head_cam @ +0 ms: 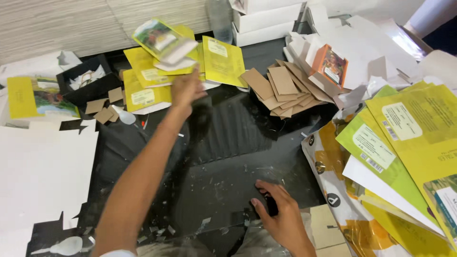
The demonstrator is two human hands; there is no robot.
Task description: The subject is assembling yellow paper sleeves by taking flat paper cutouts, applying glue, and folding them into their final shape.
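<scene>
Left hand [187, 89] reaching, fingers spread, onto yellow printed card sleeves [157, 71] at eleven o'clock; right hand [281, 214] clamping small black object [271, 205] at five; risking toppling the loosely stacked pile.

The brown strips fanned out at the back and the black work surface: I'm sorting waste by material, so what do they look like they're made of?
The brown strips look like plain matte cardboard: flat, dull, cleanly cut edges. The black work surface seems a glossy sheet, perhaps plastic or glass, since it mirrors light in streaks; which one is unclear.
</scene>
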